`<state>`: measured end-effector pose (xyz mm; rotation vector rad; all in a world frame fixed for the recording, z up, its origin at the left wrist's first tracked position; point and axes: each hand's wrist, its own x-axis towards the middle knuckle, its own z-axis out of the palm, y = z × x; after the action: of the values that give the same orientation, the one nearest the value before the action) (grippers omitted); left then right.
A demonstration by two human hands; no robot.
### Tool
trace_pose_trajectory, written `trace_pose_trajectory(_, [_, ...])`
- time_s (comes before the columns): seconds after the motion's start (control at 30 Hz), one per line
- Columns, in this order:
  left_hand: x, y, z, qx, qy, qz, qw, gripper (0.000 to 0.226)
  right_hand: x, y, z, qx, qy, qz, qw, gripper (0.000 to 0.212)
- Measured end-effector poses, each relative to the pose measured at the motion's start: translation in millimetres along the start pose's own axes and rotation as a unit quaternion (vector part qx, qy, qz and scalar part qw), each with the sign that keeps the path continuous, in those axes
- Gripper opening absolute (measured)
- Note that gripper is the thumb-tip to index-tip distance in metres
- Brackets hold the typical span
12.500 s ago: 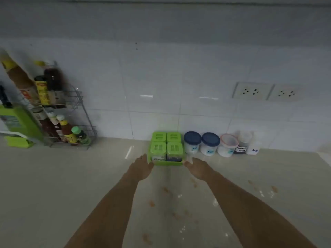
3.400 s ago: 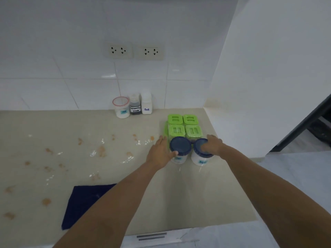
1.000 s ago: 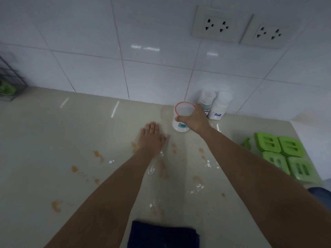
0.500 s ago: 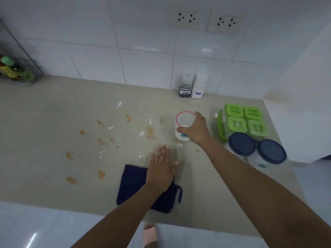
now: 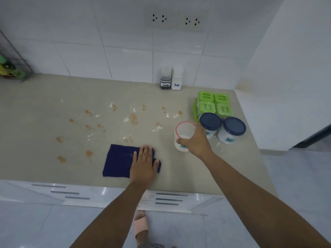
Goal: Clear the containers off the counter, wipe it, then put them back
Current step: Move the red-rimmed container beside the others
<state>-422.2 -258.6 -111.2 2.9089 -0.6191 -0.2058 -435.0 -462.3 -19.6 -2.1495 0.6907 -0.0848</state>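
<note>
My right hand (image 5: 195,142) grips a white red-rimmed container (image 5: 182,133), which is low over or on the beige counter (image 5: 53,108), just left of two blue-lidded jars (image 5: 210,122) (image 5: 233,127). Behind the jars stands a green-lidded container set (image 5: 213,105). A dark seasoning bottle (image 5: 165,79) and a white salt bottle (image 5: 177,80) remain against the back wall. My left hand (image 5: 144,161) lies flat, fingers spread, on the right part of a folded dark blue cloth (image 5: 118,161) near the front edge. Orange stains and white specks dot the counter's middle.
A wire rack with bottles (image 5: 12,68) stands at the far left against the tiled wall. A white side wall (image 5: 286,68) bounds the counter on the right. Two sockets (image 5: 176,20) sit above the bottles. White drawers (image 5: 71,194) and a sandalled foot (image 5: 140,224) are below.
My right hand has carried the red-rimmed container from the back wall toward the front right, beside the blue-lidded jars. My left hand has slid back from the stained middle onto the blue cloth.
</note>
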Motion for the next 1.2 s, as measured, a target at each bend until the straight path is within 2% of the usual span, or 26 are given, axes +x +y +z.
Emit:
trace_pose_trajectory(0.3, [-0.3, -0.5, 4.8, 0.002, 0.007, 0.005, 1.0, 0.081, -19.6, 41.8, -30.7, 0.015, 0.038, 0.047, 0.998, 0.092])
trace_pose_trajectory(0.47, [0.2, -0.3, 5.4, -0.004, 0.009, 0.006, 1.0, 0.082, -22.7, 53.1, -34.8, 0.038, 0.06, 0.065, 0.995, 0.099])
trace_pose_trajectory(0.6, [0.2, 0.1, 4.3, 0.01, 0.006, 0.004, 1.0, 0.08, -16.3, 58.5, -39.9, 0.034, 0.05, 0.064, 0.996, 0.091])
trace_pose_trajectory(0.67, [0.6, 0.2, 3.7, 0.012, 0.001, 0.002, 1.0, 0.07, -14.0, 59.4, -43.6, 0.022, 0.034, 0.053, 0.998, 0.09])
trace_pose_trajectory(0.77, [1.4, 1.1, 2.1, 0.016, -0.008, 0.004, 1.0, 0.057, -12.5, 59.4, -48.7, -0.034, 0.015, 0.051, 0.998, 0.102])
trace_pose_trajectory(0.9, [9.2, 1.3, -5.7, 0.004, -0.025, 0.009, 1.0, 0.057, -10.2, 51.9, -50.0, -0.155, 0.043, 0.02, 0.987, 0.113])
trace_pose_trajectory(1.07, [44.8, 11.3, -31.3, -0.034, -0.001, 0.02, 0.999, 0.058, 5.5, 21.4, -53.4, -0.27, 0.071, -0.037, 0.96, 0.104])
trace_pose_trajectory(1.2, [90.0, 18.6, -60.1, -0.069, 0.017, 0.027, 0.997, 0.059, 41.2, -5.8, -44.5, -0.282, 0.053, -0.05, 0.956, 0.098])
